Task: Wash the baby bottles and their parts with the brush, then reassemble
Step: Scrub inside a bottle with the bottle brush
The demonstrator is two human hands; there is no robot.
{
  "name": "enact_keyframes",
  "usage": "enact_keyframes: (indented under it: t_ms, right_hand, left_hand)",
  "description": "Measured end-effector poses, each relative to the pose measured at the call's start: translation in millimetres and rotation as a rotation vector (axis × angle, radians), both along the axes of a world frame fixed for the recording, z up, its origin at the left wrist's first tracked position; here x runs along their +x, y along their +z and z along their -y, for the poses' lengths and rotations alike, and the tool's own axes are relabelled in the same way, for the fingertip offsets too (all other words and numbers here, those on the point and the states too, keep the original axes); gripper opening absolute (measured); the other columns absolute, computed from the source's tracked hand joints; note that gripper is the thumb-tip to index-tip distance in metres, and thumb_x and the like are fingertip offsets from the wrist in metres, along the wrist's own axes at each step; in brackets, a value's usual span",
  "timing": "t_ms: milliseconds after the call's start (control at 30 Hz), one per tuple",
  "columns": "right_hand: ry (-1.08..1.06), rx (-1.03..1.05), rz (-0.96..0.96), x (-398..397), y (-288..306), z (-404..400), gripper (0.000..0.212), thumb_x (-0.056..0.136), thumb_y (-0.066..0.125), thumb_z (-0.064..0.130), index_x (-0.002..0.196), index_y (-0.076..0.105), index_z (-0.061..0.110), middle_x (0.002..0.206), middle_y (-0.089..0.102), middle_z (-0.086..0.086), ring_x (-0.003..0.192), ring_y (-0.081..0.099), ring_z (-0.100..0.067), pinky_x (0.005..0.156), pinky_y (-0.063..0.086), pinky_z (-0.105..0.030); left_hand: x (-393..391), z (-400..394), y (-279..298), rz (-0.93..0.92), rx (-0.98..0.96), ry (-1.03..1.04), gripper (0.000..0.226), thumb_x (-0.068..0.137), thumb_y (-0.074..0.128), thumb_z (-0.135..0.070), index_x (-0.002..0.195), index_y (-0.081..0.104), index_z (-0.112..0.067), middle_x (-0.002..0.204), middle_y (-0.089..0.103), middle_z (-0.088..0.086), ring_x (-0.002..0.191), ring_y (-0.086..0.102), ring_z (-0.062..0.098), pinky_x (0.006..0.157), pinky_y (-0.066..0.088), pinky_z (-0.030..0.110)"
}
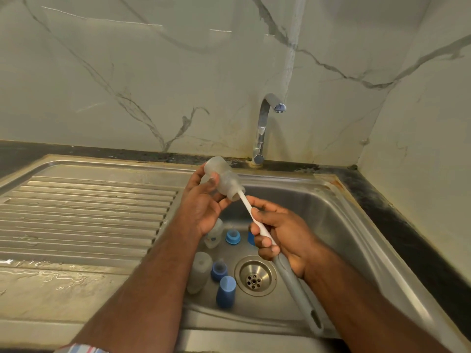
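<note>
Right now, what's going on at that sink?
A person is scrubbing a baby bottle. The left hand holds a clear bottle tilted over the sink, and the right hand grips the brush, whose head is pushed into the bottle's mouth. Down in the basin, two more bottles and several blue caps and teats lie beside the drain. No water shows at the tap.

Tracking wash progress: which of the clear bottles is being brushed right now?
The bottle gripped in the left hand, with the brush pushed into its mouth by the right hand. The other bottles lie in the sink.
</note>
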State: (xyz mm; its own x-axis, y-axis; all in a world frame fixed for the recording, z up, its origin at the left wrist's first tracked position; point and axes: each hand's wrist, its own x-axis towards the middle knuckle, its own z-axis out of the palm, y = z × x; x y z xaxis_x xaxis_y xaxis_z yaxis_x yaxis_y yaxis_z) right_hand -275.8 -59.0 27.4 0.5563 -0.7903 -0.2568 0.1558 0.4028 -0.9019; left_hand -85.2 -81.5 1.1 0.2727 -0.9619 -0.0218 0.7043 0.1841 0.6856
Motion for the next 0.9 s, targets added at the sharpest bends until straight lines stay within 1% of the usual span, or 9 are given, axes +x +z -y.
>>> enact_keyframes:
  t_ms: [67, 100, 200, 267, 367, 433, 500, 733, 900]
  right_hand:
    - [0.025, 0.011, 0.050, 4, 0, -1, 0.034, 0.103, 0.049, 0.010, 0.129, 0.061, 0.027, 0.069, 0.053, -0.011, 0.044, 0.038, -0.011, 0.034, 0.029, -0.019]
    - [0.036, -0.030, 0.015, 4, -1, -1, 0.035, 0.102, 0.050, 0.011, 0.130, 0.061, 0.030, 0.068, 0.053, -0.010, 0.044, 0.038, -0.011, 0.034, 0.029, -0.019]
    - [0.036, -0.331, -0.339, 0, -5, 2, 0.039, 0.102, 0.055, 0.014, 0.134, 0.060, 0.037, 0.066, 0.056, -0.007, 0.043, 0.041, -0.011, 0.036, 0.031, -0.021]
    - [-0.010, -0.441, -0.472, 0, -9, 3, 0.039, 0.102, 0.055, 0.015, 0.133, 0.060, 0.038, 0.064, 0.056, -0.005, 0.042, 0.042, -0.011, 0.037, 0.034, -0.022]
    - [-0.119, -0.336, -0.343, 2, -10, 3, 0.033, 0.101, 0.056, 0.015, 0.126, 0.063, 0.036, 0.066, 0.059, -0.006, 0.047, 0.045, -0.013, 0.039, 0.036, -0.023]
    - [-0.122, -0.218, -0.212, 5, -8, 1, 0.025, 0.101, 0.057, 0.015, 0.122, 0.064, 0.028, 0.070, 0.060, -0.009, 0.048, 0.046, -0.013, 0.038, 0.035, -0.023]
    - [-0.079, -0.182, -0.160, 7, -6, 0, 0.022, 0.101, 0.057, 0.015, 0.120, 0.063, 0.025, 0.072, 0.060, -0.010, 0.048, 0.045, -0.013, 0.038, 0.034, -0.022]
    - [-0.045, -0.522, -0.540, 4, -10, 7, 0.024, 0.101, 0.057, 0.020, 0.119, 0.060, 0.037, 0.067, 0.060, -0.003, 0.043, 0.046, -0.007, 0.040, 0.038, -0.022]
    - [-0.145, -0.309, -0.302, 8, -6, -2, 0.021, 0.101, 0.057, 0.017, 0.117, 0.064, 0.030, 0.069, 0.062, -0.006, 0.049, 0.048, -0.013, 0.040, 0.037, -0.024]
  left_hand:
    - [0, 1, -2, -0.010, 0.012, -0.016, 0.052, 0.094, 0.065, -0.011, 0.143, 0.051, -0.019, 0.137, 0.059, 0.021, 0.104, 0.073, 0.036, 0.072, 0.062, 0.046]
    - [0, 1, -3, -0.008, 0.018, -0.027, 0.050, 0.095, 0.064, -0.011, 0.143, 0.051, -0.019, 0.136, 0.059, 0.022, 0.105, 0.072, 0.037, 0.073, 0.062, 0.046]
    - [0, 3, -6, 0.009, 0.044, -0.022, 0.046, 0.097, 0.062, -0.012, 0.141, 0.052, -0.018, 0.137, 0.057, 0.021, 0.112, 0.068, 0.040, 0.072, 0.062, 0.048]
    - [1, 4, -8, 0.014, 0.055, -0.003, 0.047, 0.096, 0.063, -0.012, 0.141, 0.052, -0.019, 0.139, 0.055, 0.020, 0.116, 0.065, 0.042, 0.072, 0.062, 0.050]
    - [0, 4, -7, 0.012, 0.054, -0.023, 0.047, 0.097, 0.063, -0.011, 0.142, 0.051, -0.019, 0.137, 0.057, 0.021, 0.111, 0.069, 0.041, 0.072, 0.062, 0.049]
    - [-2, 4, -7, 0.018, 0.049, -0.034, 0.048, 0.098, 0.063, -0.012, 0.143, 0.050, -0.018, 0.137, 0.058, 0.022, 0.104, 0.072, 0.038, 0.070, 0.062, 0.046]
    - [-4, 4, -6, 0.019, 0.054, -0.042, 0.050, 0.098, 0.062, -0.014, 0.145, 0.048, -0.017, 0.138, 0.058, 0.023, 0.100, 0.073, 0.037, 0.068, 0.061, 0.045]
    - [-4, 7, -8, 0.034, 0.076, -0.042, 0.046, 0.100, 0.059, -0.014, 0.145, 0.048, -0.014, 0.137, 0.059, 0.024, 0.105, 0.072, 0.038, 0.069, 0.062, 0.046]
    - [-5, 8, -8, 0.003, 0.082, -0.045, 0.044, 0.102, 0.057, -0.014, 0.145, 0.048, -0.014, 0.135, 0.060, 0.025, 0.102, 0.073, 0.039, 0.069, 0.063, 0.046]
